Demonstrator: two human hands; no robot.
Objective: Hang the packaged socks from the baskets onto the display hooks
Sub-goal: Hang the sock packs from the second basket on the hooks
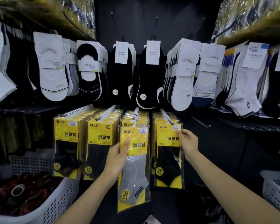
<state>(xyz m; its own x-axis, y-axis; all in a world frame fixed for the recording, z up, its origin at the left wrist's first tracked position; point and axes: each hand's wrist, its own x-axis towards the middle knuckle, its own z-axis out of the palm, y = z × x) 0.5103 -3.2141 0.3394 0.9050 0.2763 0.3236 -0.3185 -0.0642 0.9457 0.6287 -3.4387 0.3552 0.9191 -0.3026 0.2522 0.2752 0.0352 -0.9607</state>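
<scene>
My left hand (pixel 118 156) grips a yellow pack of grey socks (pixel 133 167) by its left edge, thumb across the front. The pack's white hanger loop sits at the tip of the third display hook (pixel 135 114); I cannot tell whether it is on the hook. My right hand (pixel 188 142) holds the right edge of the front pack of black socks (pixel 168 152), which hangs on the fourth hook (pixel 166 116). Two more rows of yellow packs (pixel 65 146) hang on hooks to the left.
A white perforated basket (pixel 39 207) with dark red packed goods stands at lower left. Another white basket (pixel 276 191) is at lower right. Rows of white and black socks (pixel 150 75) hang above. A bare hook (pixel 200 122) juts out on the right.
</scene>
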